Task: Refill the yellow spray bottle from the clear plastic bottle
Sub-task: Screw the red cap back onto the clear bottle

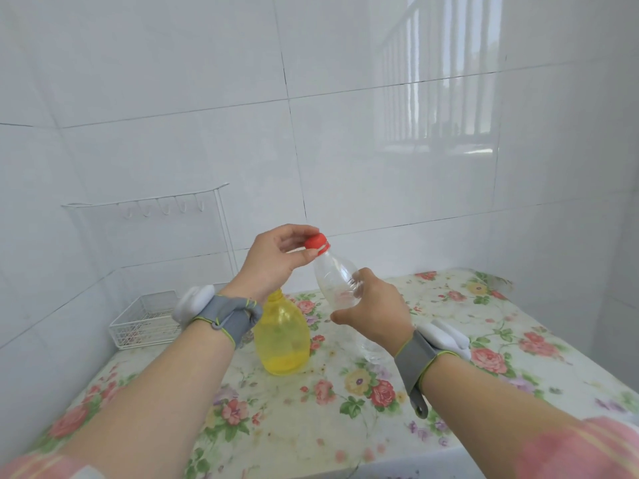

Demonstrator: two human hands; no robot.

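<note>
Center frame: R hand [371, 311] grips clear bottle [337, 278], L hand [273, 261] pinches red cap [315, 242]. Advise: keep bottle steady, untwist fully before pouring into yellow bottle [281, 335].

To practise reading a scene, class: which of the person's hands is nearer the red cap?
Left. The left hand pinches the red cap; the right hand grips the clear bottle lower down.

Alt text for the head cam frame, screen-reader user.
A person's left hand pinches the red cap of a tilted clear plastic bottle gripped by the right hand above a floral-clothed table. A yellow spray bottle stands upright on it below the hands; a white wire basket sits near the tiled wall.
</note>
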